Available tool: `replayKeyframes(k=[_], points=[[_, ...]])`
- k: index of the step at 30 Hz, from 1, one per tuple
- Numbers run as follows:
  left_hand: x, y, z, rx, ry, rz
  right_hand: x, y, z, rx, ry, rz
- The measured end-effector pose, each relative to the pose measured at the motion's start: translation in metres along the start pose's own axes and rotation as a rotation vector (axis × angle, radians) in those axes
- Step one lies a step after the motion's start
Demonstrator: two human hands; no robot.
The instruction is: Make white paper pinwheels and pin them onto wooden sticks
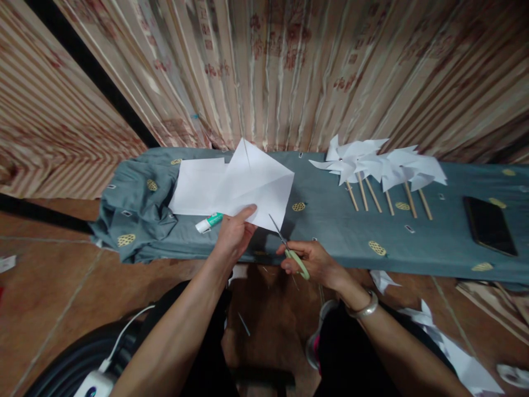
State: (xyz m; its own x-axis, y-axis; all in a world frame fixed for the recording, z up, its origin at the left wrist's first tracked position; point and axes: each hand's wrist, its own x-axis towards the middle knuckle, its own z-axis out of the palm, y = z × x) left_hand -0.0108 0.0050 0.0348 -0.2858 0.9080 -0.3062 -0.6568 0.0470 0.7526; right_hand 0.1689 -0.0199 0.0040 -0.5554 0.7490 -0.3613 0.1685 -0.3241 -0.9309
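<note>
- White paper is being pinched at its near edge by the left hand [232, 236], thumb on top and fingers underneath, so the creased square sheet [256, 184] is standing lifted above the bench and tilted toward the person, with its lower edge free for the blades.
- Pale green handles are sitting in the closed fingers of the right hand [311, 260], which is gripping the scissors [289, 249]; the blades are parted and are pointing up and left at the sheet's lower edge, their tips just under it.
- Holding the sheet up rather than flat looks like a way of giving the scissors room beneath it.
- A metal bangle [363, 307] is circling the right wrist.
- Just beside the left hand, a glue stick [209, 222] with a green band is lying on its side on the cloth, partly under the paper, near enough to pick up.
- More flat white sheets [194, 187] are lying behind the lifted one.
- Farther right, well apart from the hands, paper pinwheels [378, 165] on wooden sticks are lying in a row, and a dark phone [490, 225] is resting face up beyond them.
- All of this is sitting on a low bench draped in grey-blue cloth [339, 226] with yellow motifs, which is bunching at its left end.
- Paper scraps [438, 331] are littering the reddish tile floor [45, 286], and striped, patterned curtains [289, 66] are hanging behind the bench.
</note>
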Motion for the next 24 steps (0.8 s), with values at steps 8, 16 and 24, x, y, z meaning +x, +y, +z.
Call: replayKeyframes(k=[8,16,24], points=[[0.0009,-0.0003,0.0006,-0.005,0.014,-0.012,0.0019,0.0038,-0.0001,0.024,0.015,0.003],[0.0017,-0.0015,0.0004,-0.019,-0.014,0.03,0.0035,0.0064,0.0003,0.061,0.016,0.012],[0.001,-0.0024,0.0011,0.013,-0.009,0.057,0.0033,0.0063,0.0013,0.082,0.026,0.006]])
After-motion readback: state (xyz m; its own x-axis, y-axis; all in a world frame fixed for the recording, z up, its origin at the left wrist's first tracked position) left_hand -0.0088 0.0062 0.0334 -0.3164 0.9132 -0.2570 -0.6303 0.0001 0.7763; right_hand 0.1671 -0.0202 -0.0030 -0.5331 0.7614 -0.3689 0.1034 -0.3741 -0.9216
